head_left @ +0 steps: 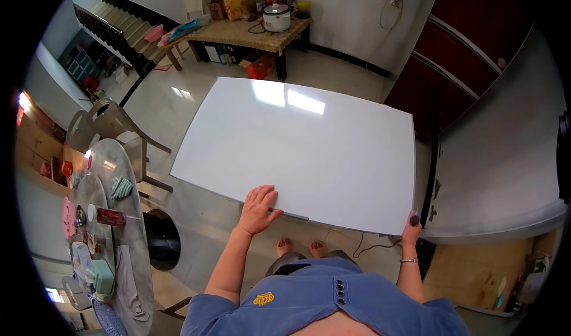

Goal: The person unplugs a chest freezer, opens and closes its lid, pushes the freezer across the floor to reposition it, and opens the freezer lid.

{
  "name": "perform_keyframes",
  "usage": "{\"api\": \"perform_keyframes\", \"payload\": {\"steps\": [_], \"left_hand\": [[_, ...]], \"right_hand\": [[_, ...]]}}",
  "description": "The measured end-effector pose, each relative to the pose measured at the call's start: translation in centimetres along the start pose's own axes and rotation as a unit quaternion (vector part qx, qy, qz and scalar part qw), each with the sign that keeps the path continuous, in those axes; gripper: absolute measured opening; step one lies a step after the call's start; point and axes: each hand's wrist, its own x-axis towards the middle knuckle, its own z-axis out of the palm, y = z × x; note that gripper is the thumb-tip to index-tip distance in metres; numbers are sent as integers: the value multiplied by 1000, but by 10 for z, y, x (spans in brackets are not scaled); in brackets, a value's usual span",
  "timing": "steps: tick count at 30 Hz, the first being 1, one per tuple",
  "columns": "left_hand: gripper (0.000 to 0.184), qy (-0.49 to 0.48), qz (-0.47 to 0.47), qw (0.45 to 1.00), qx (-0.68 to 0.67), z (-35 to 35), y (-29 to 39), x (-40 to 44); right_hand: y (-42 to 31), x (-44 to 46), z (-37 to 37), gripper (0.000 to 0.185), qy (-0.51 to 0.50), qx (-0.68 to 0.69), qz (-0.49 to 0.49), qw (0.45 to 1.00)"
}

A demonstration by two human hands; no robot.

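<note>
A large white board [303, 157] with a glossy surface, which looks like a whiteboard, spreads out in front of me. Along its near edge runs a grey strip, part of which shows as a narrow grey ledge [288, 215]. My left hand [258, 209] lies on the board at this edge, fingers stretched out on the white surface and thumb apart. At the near right corner, my right hand [410, 234] is closed, with a small dark round-ended object [414, 220] at its fingers. What exactly it grips is not clear.
To the left stand an oval table [128, 241] with dishes and cloths, and a chair [140, 148]. A low table [238, 33] with a rice cooker [276, 18] is at the back. Dark red cabinets [458, 50] rise at right. A cord [372, 248] lies near my feet.
</note>
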Motion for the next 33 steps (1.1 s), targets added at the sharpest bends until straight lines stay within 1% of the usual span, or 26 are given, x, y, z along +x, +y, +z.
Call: {"api": "perform_keyframes", "payload": {"steps": [3,5,7,8,9,10,12,15,17,18,19,21,23,24,26,28,30,32,33], "left_hand": [[40,29,-19,999,12,6,-6,4],[39,44,-31,998,21,12,-7,6],[38,80,-53,995,38,17,-7,7],[38,78,-51,995,38,19,-6,8],[38,83,-64,993,63,21,-5,9],[39,88,-75,989,88,23,-3,10],[39,89,-75,989,95,25,-4,11],[40,90,-78,987,109,27,-4,12],[40,88,-80,986,114,28,-4,11],[39,92,-80,985,119,29,-4,11],[39,85,-73,987,118,30,-4,9],[37,97,-72,984,129,32,-6,10],[36,98,-57,985,127,34,-9,10],[37,96,-64,985,130,34,-9,10],[37,87,-77,985,131,34,-8,10],[36,82,-71,985,133,35,-8,10],[35,81,-69,984,140,36,-11,8],[35,79,-64,986,134,36,-10,8],[34,83,-63,985,134,36,-9,8]], "right_hand": [[-5,-1,2,44,23,-25,14,999],[1,-1,3,44,53,-8,-13,998],[-27,-8,-5,43,40,-26,-14,999],[-37,-11,-9,42,26,-44,-15,999],[-33,-11,-8,42,28,-44,-12,999],[-26,-9,-5,41,25,8,-27,999],[-15,-8,-2,39,26,58,-41,997],[-5,-5,1,36,33,50,-63,996],[-1,-4,0,25,-17,-4,-28,999],[14,-1,4,22,-24,20,-22,999],[9,-4,1,22,-20,18,-13,1000],[-6,-6,-1,19,-43,68,-36,996],[-4,-5,1,17,-24,51,-57,997],[-6,-7,0,16,-19,44,-67,997],[-6,-6,0,16,-17,41,-55,997],[-8,-7,3,16,-19,40,-41,998],[-11,-7,3,16,-13,-4,-12,1000],[-25,-11,-4,16,-14,-13,-29,999],[-24,-10,-3,16,-15,-19,-22,999]]}}
